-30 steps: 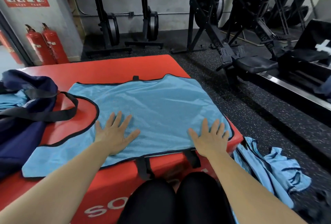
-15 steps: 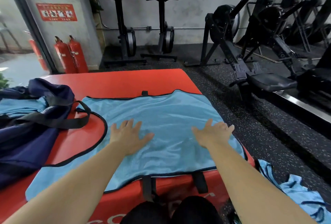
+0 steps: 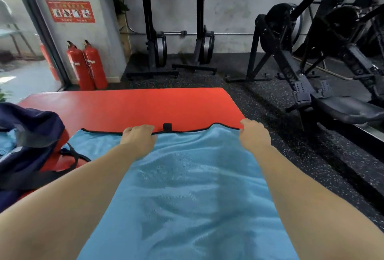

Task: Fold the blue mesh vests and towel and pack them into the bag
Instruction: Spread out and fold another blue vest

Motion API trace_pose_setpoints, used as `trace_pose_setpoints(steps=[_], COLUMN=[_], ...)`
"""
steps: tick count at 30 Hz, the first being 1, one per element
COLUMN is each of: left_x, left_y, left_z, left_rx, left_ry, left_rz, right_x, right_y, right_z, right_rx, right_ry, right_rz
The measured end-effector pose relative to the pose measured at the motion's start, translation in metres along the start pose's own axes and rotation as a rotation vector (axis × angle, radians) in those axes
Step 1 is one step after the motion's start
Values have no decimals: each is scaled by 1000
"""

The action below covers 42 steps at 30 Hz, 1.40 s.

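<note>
The vest (image 3: 187,187) lies spread on the red surface (image 3: 135,106), reaching its right edge. The left hand (image 3: 138,137) and right hand (image 3: 254,133) curl over its far hem. The mesh looks light and limp, so it is best held by the bound hem, hands wide apart.

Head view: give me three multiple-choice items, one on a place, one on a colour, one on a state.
1. The navy bag lies where from the blue vest? A) left B) right C) on top
2. The platform under the vest is: A) green B) red C) grey
3. The left hand and right hand are: A) flat on the vest's middle B) hanging idle C) gripping its far edge

Answers: A, the bag sits at the person's left; B, red shows beyond the vest; C, curled fingers close on the black-trimmed edge.
</note>
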<state>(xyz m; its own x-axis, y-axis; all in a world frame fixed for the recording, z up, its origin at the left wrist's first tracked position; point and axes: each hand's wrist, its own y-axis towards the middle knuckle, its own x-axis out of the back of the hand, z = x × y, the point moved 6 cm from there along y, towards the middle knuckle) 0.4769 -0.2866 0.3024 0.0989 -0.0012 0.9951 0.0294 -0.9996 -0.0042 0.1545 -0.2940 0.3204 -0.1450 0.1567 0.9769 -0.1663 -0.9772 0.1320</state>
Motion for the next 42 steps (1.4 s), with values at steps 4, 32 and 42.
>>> trace_pose_setpoints(steps=[4,32,42], left_x=[-11,5,-49], left_y=[31,20,21], left_z=[8,-17,0], left_rx=[55,-85,-40], left_ry=[16,-84,93], left_rz=[124,-467,150], right_x=[-40,-27,-80], right_y=[35,15,29], right_z=[-12,6,-11], right_rx=[-31,191,141], right_ry=[-53,-25,-89], right_rz=[329,-555,239])
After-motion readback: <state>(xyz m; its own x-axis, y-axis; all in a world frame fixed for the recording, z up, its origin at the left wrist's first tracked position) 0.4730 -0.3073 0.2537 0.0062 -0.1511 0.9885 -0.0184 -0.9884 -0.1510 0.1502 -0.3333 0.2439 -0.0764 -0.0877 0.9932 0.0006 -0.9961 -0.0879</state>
